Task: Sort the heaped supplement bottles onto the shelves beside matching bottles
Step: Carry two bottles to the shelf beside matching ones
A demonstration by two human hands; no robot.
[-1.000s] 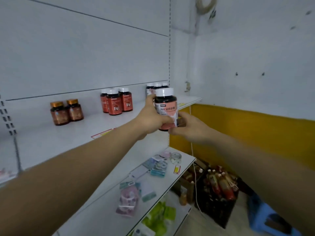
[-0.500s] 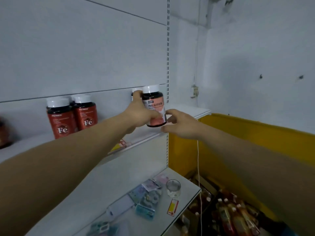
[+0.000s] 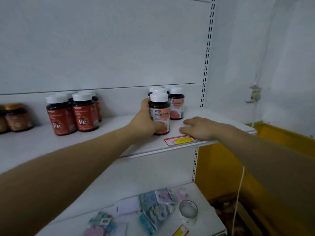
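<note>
The left hand (image 3: 144,123) grips a pink-label bottle (image 3: 159,114) standing upright on the upper shelf (image 3: 119,133), at 6 o'clock of the matching bottles (image 3: 176,103) and touching or just shy of them. The right hand (image 3: 201,127) rests flat at 3 o'clock of it, fingers straight, holding nothing, partly over a price tag (image 3: 180,140). Red Fe bottles (image 3: 73,113) stand at 9 o'clock; brown bottles (image 3: 15,117) farther that way.

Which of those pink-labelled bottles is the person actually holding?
The front one, nearest the shelf edge: the left hand grips it, while the matching pink-labelled bottles behind it stand untouched. The right hand rests flat on the shelf.
</note>
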